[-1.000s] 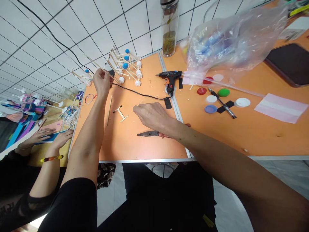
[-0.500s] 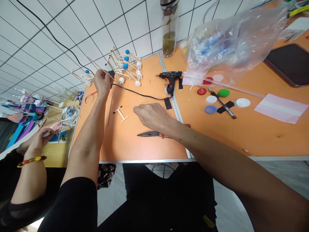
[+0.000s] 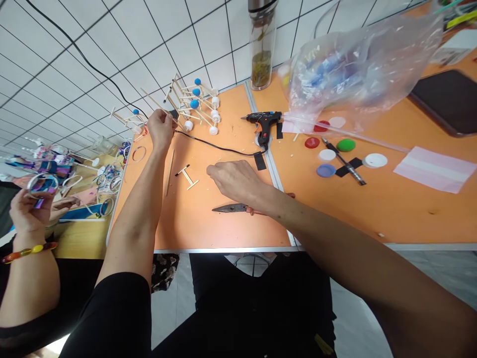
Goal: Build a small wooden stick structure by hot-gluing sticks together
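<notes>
My left hand [image 3: 161, 130] is closed in a pinch on a thin wooden stick [image 3: 149, 98], which slants up and left past the fingers. Just beyond it stand small frames of sticks [image 3: 178, 94] with white and blue bottle caps. My right hand [image 3: 236, 180] rests curled on the orange table [image 3: 223, 231]; its fingertips are hidden beneath, so any held thing cannot be made out. Under that wrist lie pliers [image 3: 230, 208] with red handles. Between my hands are a small I-shaped stick piece [image 3: 187, 177] with a dark end and a loose stick [image 3: 169, 172].
A black glue gun [image 3: 263, 122] with its cord stands behind my right hand. Further right are loose caps [image 3: 346, 144], a pen [image 3: 343, 160], a plastic bag [image 3: 357, 74] and a dark tablet [image 3: 447, 102]. At left, a co-worker's hand [image 3: 30, 214] holds a white ring [image 3: 42, 185].
My left hand has shifted very slightly right with the stick, along with a small shift of the whole view. The co-worker's hand has moved left and now holds up a white ring.
</notes>
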{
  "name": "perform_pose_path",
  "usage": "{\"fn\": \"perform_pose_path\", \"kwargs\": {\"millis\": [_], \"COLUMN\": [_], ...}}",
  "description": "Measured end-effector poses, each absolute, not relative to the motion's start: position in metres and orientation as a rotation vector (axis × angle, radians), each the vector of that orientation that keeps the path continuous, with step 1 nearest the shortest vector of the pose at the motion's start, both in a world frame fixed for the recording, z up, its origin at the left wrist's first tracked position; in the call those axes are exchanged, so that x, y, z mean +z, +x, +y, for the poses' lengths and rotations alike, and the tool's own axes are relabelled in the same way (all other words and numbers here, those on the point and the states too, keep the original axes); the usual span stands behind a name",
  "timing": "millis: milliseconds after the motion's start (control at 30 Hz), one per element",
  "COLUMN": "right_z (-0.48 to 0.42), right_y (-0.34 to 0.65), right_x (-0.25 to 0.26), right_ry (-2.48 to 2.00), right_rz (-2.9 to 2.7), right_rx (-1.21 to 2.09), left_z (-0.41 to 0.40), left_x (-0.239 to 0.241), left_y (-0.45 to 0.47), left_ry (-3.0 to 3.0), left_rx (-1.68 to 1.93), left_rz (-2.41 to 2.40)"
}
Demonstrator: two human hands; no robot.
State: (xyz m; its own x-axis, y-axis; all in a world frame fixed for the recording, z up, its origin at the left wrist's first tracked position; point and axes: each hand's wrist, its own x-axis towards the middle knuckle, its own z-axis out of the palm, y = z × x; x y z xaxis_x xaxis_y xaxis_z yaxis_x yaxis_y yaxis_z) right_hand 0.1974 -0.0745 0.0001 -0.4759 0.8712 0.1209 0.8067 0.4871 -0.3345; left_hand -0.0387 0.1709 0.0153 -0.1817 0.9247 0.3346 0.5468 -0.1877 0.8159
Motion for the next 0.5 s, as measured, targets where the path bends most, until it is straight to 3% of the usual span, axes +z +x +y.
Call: {"fn": "perform_pose_path", "kwargs": {"millis": [500], "right_z": [-0.075], "right_y": [0.198], "right_x": [0.001], "right_ry": [-1.420], "right_rz": [-2.467], "right_rx": [0.335], "left_z": [0.187], "left_x": [0.004], "left_y": [-0.048], "left_ry": [1.755], "left_rx": [1.392], "left_rz": [1.599]}}
